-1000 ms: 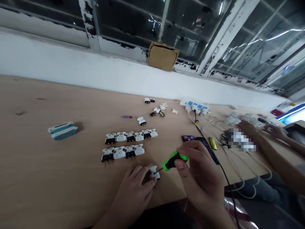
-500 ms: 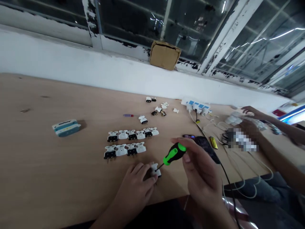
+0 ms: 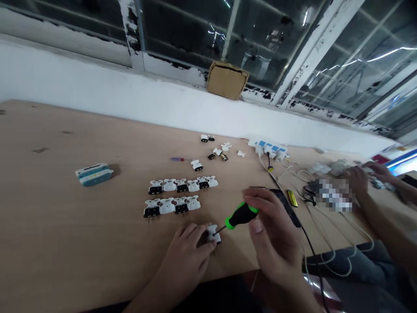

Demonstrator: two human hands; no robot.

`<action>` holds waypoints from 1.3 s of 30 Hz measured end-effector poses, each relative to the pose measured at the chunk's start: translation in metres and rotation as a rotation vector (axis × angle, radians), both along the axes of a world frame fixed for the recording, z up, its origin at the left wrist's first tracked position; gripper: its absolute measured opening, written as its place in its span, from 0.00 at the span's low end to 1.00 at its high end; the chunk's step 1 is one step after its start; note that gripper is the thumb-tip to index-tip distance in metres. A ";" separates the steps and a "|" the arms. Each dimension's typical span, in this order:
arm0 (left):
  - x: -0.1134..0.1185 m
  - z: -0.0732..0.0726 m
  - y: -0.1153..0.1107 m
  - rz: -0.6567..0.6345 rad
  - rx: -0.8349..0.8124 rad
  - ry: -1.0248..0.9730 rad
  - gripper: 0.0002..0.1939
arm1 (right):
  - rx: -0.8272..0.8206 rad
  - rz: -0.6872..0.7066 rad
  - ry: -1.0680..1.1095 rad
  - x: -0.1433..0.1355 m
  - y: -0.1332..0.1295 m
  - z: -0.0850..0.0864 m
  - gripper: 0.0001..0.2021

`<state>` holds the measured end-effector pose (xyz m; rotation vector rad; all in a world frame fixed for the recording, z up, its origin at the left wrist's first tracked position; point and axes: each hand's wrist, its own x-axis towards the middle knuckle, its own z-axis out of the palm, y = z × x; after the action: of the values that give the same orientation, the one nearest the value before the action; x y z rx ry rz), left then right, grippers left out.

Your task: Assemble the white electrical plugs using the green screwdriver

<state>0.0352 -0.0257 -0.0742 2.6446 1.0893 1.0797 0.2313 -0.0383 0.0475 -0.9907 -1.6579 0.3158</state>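
My left hand (image 3: 190, 248) pins a small white and black plug (image 3: 213, 233) on the table near its front edge, fingers closed around its left side. In my right hand (image 3: 273, 234) is a green and black screwdriver (image 3: 243, 215), tilted, its tip at the hole in the plug's white face. Beyond the left hand lie two rows of white and black plug parts, a back row (image 3: 169, 185) and a front row (image 3: 167, 206). One more plug (image 3: 196, 165) lies behind the rows, beside a small screwdriver with a purple and red handle (image 3: 177, 159).
Loose plug pieces (image 3: 224, 148) lie near the wall. A power strip (image 3: 269, 148) with cables, a dark phone (image 3: 286, 206) and a yellow lighter (image 3: 292, 198) are on the right. A co-worker's hands (image 3: 358, 180) work at far right. A blue-white device (image 3: 94, 174) lies left.
The screwdriver's handle has turned in my right hand, its tip still at the plug. The co-worker's hands have shifted. The view has moved slightly.
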 end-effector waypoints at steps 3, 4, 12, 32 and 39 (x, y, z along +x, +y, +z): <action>-0.001 -0.002 0.001 -0.005 -0.012 -0.009 0.09 | 0.039 -0.044 0.020 0.000 0.001 -0.005 0.18; -0.001 -0.003 0.001 -0.010 -0.025 -0.014 0.09 | 0.020 -0.058 0.010 0.000 0.000 -0.007 0.19; 0.000 0.001 0.001 -0.017 0.073 0.022 0.13 | 0.028 -0.004 -0.004 0.006 -0.001 -0.009 0.18; -0.010 -0.008 0.006 -0.110 0.234 0.219 0.23 | -0.013 0.039 0.008 -0.005 -0.002 -0.011 0.25; -0.004 -0.001 0.001 -0.089 0.189 0.217 0.22 | 0.072 0.061 0.129 -0.006 0.001 -0.021 0.26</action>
<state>0.0311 -0.0249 -0.0750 2.9865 0.9320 0.9404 0.2256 -0.0372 0.0264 -0.8496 -1.5733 0.3508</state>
